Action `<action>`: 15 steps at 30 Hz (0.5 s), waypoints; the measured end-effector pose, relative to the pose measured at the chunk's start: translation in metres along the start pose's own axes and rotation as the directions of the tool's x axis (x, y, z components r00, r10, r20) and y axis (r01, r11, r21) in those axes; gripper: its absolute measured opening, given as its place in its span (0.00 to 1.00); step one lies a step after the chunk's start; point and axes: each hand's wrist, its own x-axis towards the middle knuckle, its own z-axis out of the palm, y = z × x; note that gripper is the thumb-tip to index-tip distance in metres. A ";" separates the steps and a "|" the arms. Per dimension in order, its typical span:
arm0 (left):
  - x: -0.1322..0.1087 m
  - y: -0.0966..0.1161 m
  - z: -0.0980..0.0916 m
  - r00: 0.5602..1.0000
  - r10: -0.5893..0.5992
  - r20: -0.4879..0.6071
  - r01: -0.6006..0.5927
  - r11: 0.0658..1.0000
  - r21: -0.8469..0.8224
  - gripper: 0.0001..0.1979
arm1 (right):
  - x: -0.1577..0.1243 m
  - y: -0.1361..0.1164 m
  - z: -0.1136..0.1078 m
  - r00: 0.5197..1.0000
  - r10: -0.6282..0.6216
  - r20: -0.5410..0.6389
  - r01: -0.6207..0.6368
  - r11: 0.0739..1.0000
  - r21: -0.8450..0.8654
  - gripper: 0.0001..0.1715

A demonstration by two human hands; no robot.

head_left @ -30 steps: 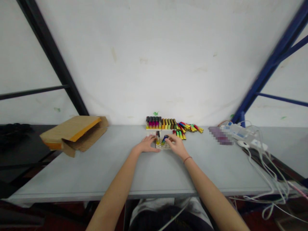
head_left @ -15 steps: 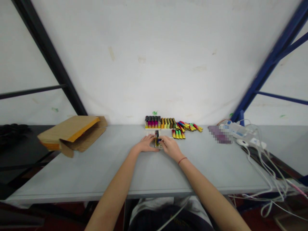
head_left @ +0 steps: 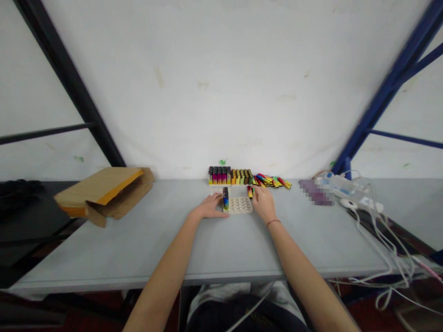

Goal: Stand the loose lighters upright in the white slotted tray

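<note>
Left hand [head_left: 209, 207] — grip wide, spread at the left end of the tray [head_left: 240, 205] | right hand [head_left: 264, 203] — at the loose lighters [head_left: 250, 192], cannot tell if grip holds one | tray on bench [head_left: 228, 249], upright lighters [head_left: 226, 200] along its left end

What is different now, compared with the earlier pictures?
The right hand has let go of the blue-and-yellow lighter, which now stands upright at the left end of the white tray with cells. The hand moved right, to the short row of shiny lighters; whether it grips one is hidden. The left hand stayed at the tray's left end.
</note>
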 end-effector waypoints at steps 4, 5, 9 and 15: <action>0.000 0.000 -0.001 1.000 0.001 -0.003 -0.001 1.000 -0.002 0.44 | 0.002 0.023 -0.012 0.935 0.327 0.141 -0.298 0.935 -0.193 0.22; 0.000 0.001 -0.001 1.000 -0.003 0.001 0.003 1.000 -0.004 0.44 | 0.002 0.025 -0.013 0.912 0.375 0.168 -0.335 0.916 -0.222 0.21; 0.000 0.003 -0.002 0.999 -0.033 0.018 0.033 0.999 -0.011 0.46 | 0.004 0.029 -0.016 0.878 0.447 0.171 -0.387 0.874 -0.294 0.19; -0.001 0.004 -0.003 0.999 -0.033 0.029 0.033 0.999 0.007 0.46 | 0.005 0.038 -0.012 0.880 0.442 0.174 -0.366 0.864 -0.345 0.18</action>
